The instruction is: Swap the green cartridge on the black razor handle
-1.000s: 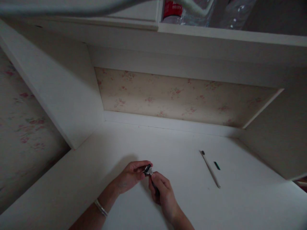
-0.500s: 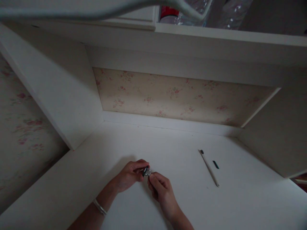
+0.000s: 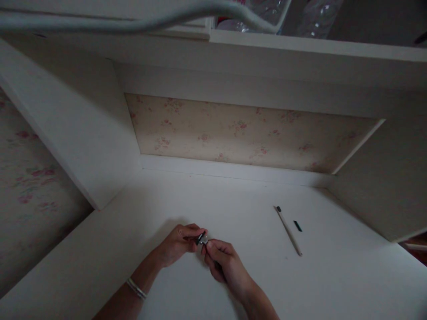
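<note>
Close together over the white desktop (image 3: 160,191), both hands work on one small black-and-silver piece (image 3: 202,239) whose exact kind I cannot make out. My left hand (image 3: 177,243), with a pale bangle at its wrist, pinches the dark side between thumb and fingers. From the right, the closed fingers of my right hand (image 3: 225,262) grip its silver end; whatever lies deeper in that hand is hidden. Further right lie a slim whitish stick (image 3: 288,231) with a dark tip and, beside it, a short black strip (image 3: 297,226).
White side panels (image 3: 80,133) flank the desktop, and a shelf (image 3: 267,62) overhangs it. Clear plastic bottles (image 3: 318,18) stand above. A pale, bent bar (image 3: 140,22) crosses the top of the view. Floral wallpaper (image 3: 240,129) shows at the back.
The silver part between my hands has turned slightly, and my right fingers have shifted a little closer to my left. The whole view has moved slightly; stick and strip lie as before.
</note>
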A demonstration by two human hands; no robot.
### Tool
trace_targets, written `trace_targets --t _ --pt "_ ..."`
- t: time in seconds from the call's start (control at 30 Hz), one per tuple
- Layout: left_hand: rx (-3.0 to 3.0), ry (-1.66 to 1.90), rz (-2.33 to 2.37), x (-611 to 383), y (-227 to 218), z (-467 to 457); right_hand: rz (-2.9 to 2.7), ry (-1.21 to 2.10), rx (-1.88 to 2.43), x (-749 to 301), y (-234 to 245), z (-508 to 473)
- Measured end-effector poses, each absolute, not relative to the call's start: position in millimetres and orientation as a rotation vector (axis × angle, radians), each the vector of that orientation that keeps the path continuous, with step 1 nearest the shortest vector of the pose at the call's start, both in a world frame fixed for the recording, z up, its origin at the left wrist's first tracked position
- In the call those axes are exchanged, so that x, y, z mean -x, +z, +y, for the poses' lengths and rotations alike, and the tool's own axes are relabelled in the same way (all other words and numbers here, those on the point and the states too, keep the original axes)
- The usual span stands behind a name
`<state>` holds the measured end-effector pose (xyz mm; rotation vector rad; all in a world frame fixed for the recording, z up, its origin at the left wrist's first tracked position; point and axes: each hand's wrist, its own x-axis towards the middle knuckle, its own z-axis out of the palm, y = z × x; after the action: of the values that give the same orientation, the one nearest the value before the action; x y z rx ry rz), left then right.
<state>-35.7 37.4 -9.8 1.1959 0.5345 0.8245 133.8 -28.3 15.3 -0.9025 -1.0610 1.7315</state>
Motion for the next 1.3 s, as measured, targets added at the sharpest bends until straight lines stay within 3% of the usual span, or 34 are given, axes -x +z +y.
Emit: trace_targets --t 0.4,0.83,1.3 --pt "-1.216 0.740 0.448 40 -12 38 -1.043 1.850 0.817 -131 17 -35" --pt "-1.007 0.725 0.381 38 -13 33 -1.236 1.317 1.130 -99 4 -50" --pt "-0.950 0.763 0.373 36 -14 33 -1.128 1.337 1.055 -97 0 -45"
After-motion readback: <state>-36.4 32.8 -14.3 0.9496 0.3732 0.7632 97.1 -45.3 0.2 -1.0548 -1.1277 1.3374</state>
